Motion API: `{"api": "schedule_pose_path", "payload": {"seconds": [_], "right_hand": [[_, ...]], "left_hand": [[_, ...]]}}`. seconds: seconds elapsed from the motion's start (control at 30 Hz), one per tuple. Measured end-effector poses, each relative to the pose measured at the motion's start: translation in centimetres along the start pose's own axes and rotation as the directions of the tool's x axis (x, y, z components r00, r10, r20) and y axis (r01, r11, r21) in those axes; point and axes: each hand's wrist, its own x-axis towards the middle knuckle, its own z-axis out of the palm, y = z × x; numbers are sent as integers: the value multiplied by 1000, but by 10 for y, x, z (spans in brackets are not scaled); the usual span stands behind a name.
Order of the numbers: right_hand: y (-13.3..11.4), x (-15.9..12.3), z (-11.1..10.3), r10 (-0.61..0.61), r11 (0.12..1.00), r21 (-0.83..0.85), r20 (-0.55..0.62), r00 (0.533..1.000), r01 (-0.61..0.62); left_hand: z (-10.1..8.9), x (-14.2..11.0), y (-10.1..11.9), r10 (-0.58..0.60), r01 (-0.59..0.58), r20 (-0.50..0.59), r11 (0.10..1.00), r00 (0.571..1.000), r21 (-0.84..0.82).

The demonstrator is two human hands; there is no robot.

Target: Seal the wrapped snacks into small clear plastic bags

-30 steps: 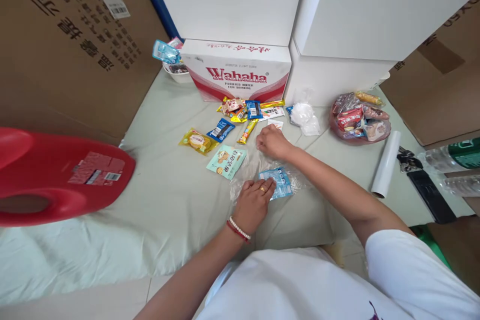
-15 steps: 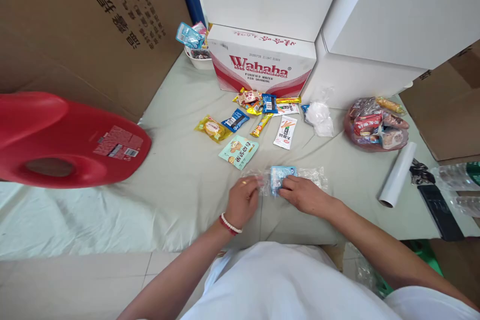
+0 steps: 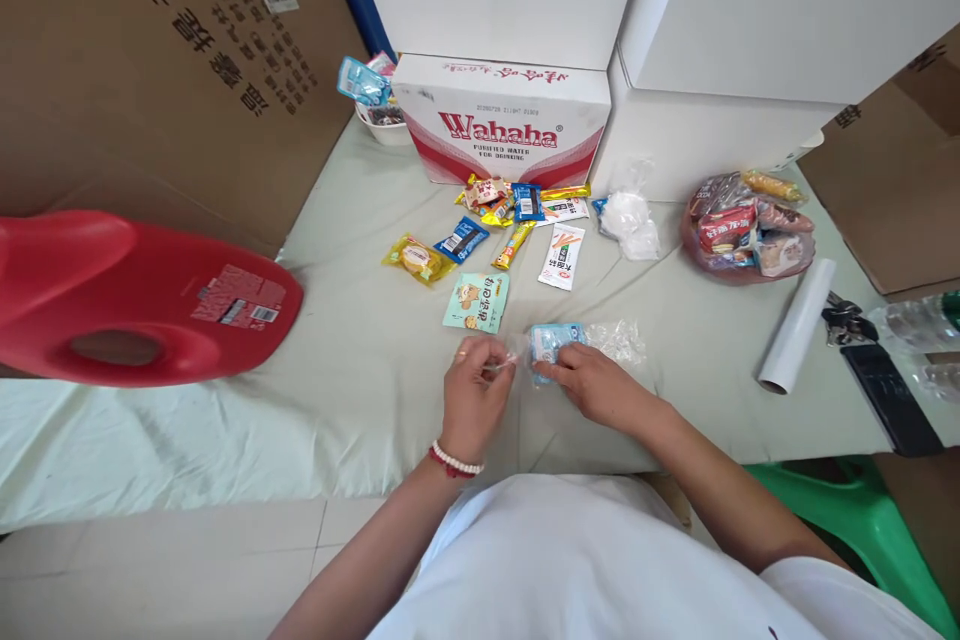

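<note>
A clear plastic bag [image 3: 619, 342] lies on the pale green cloth [image 3: 337, 400] with a small light-blue snack packet [image 3: 550, 341] inside its near end. My left hand [image 3: 472, 395], wearing a ring and bead bracelets, pinches the bag's left edge. My right hand [image 3: 592, 385] is closed on the blue packet through the bag. Just beyond lie a mint-green snack packet [image 3: 478, 301], a white packet [image 3: 561, 257], a yellow round-snack packet [image 3: 417, 258] and a heap of small colourful packets [image 3: 510, 202].
A red plastic jug [image 3: 127, 300] lies on its side at left. A Wahaha box [image 3: 499, 130] and white boxes stand behind. A bag of snacks [image 3: 746, 225], a white roll [image 3: 796, 325], keys, a dark phone and water bottles sit at right. A green stool [image 3: 862, 530] is below.
My right hand came back from the far packets, leaving the white packet lying there, and joined the left hand at the clear bag. The left hand shifted from lying on the bag to pinching its edge.
</note>
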Motion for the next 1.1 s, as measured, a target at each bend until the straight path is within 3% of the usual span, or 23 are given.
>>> {"api": "schedule_pose_path", "payload": {"seconds": [0.07, 0.13, 0.23, 0.3, 0.33, 0.4, 0.43, 0.47, 0.53, 0.6, 0.73, 0.9, 0.93, 1.0, 1.07, 1.1], "right_hand": [[-1, -1, 3, 16, 999, 44, -20, 1000, -15], [0, -5, 4, 22, 993, 120, -69, 997, -13], [9, -18, 0, -21, 947, 313, -148, 989, 68], [19, -30, -3, 106, 931, 365, -265, 958, -1], [25, -35, -4, 237, 932, 344, -337, 911, -115], [35, -45, -3, 494, 870, 254, -459, 738, -423], [39, -48, -3, 566, 815, 205, -480, 670, -541], [42, -51, -4, 605, 776, 164, -466, 646, -609], [46, -52, -9, 630, 765, 153, -377, 679, -625], [44, -45, -20, 633, 774, 249, -278, 722, -582], [24, -1, -40, 621, 748, 433, -187, 762, -504], [2, 60, -24, 466, 856, 320, -137, 874, -406], [1, 65, -18, 438, 870, 313, -137, 888, -381], [0, 65, -7, 395, 887, 320, -152, 906, -333], [-1, 58, 0, 361, 900, 321, -168, 917, -295], [-4, 53, 2, 346, 908, 311, -183, 920, -279]], "left_hand": [[9, 2, 11, 9, 2, 95, 993, 995, -116], [25, 5, 21, 114, -98, 179, 991, 977, -94], [49, 8, 30, 288, -335, 298, 935, 910, 117], [59, 5, 31, 335, -435, 343, 857, 878, 277], [61, 2, 30, 347, -465, 355, 819, 868, 337], [62, -3, 28, 364, -499, 365, 764, 857, 409], [61, -6, 26, 372, -510, 367, 745, 853, 430], [61, -8, 24, 378, -519, 370, 729, 849, 446], [60, -11, 21, 390, -540, 383, 699, 837, 469], [60, -12, 19, 400, -561, 401, 676, 824, 478], [61, -8, 17, 411, -584, 425, 664, 807, 467], [48, 0, 5, 455, -579, 414, 778, 788, 246], [43, 1, -1, 453, -540, 378, 826, 808, 164], [30, 0, -13, 363, -374, 235, 928, 901, -1], [21, -2, -22, 134, -128, 56, 986, 989, -106], [18, -2, -24, 7, -7, 3, 990, 1000, -141]]}}
